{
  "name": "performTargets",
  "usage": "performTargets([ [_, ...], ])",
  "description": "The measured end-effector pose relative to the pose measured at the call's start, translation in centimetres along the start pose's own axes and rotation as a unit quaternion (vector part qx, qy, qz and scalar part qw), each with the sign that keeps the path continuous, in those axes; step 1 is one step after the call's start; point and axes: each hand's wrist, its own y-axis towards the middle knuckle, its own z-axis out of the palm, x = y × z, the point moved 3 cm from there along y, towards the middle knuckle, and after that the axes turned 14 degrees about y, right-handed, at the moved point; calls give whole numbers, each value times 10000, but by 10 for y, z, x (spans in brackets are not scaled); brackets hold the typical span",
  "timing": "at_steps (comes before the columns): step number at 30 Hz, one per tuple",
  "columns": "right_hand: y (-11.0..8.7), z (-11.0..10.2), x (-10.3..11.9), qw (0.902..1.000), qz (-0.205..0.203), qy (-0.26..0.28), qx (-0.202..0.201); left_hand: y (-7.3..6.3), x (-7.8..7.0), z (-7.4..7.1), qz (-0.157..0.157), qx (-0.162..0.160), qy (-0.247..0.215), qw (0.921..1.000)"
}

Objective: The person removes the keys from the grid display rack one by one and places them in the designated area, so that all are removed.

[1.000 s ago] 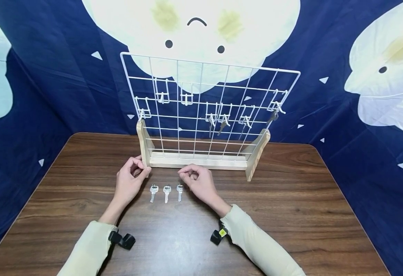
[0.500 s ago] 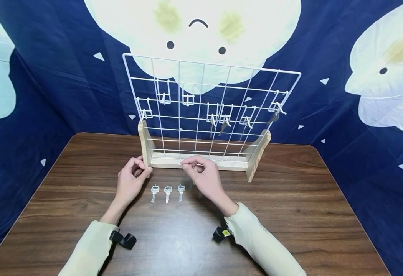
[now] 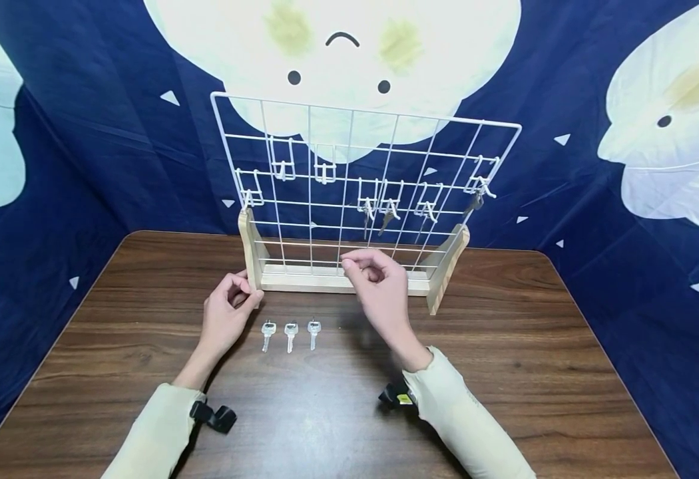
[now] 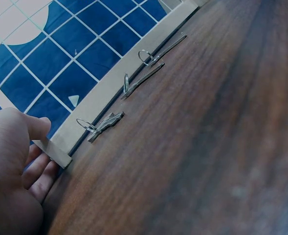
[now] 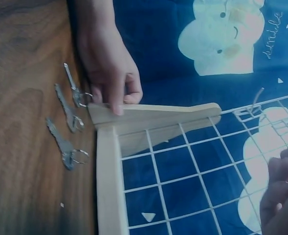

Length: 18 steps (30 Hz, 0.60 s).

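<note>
My left hand [image 3: 225, 313] grips the left wooden foot [image 4: 55, 152] of a stand that holds a white wire grid [image 3: 349, 193]; the thumb lies on one side and the fingers on the other. My right hand [image 3: 383, 286] is raised in front of the grid's lower part, fingers loosely curled, with nothing visible between thumb and fingertips. Three silver keys lie in a row before the stand: a left key [image 3: 268, 334], a middle key [image 3: 290, 336] and a right key [image 3: 313, 334]. Each has a small ring, as the left wrist view shows.
White wire hooks hang on the grid; those at the left, such as one hook [image 3: 283, 167], bear nothing. Several keys hang from the right-hand hooks, including a dark key [image 3: 475, 201]. The wooden table [image 3: 505, 372] ends at a blue cloth backdrop [image 3: 146, 153].
My right hand has risen from just beside the right key and moved rightward to the front of the grid. The left hand stays on the stand, and the three keys lie as before.
</note>
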Motion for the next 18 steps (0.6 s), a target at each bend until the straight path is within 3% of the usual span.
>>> performTargets([
  [7, 4, -7, 8, 9961, -611, 157, -622, 0, 0, 0, 19, -15, 5, 10000],
  [18, 6, -11, 4, 9926, -677, -81, -1009, 0, 1, 0, 9, 6, 67, 10000],
])
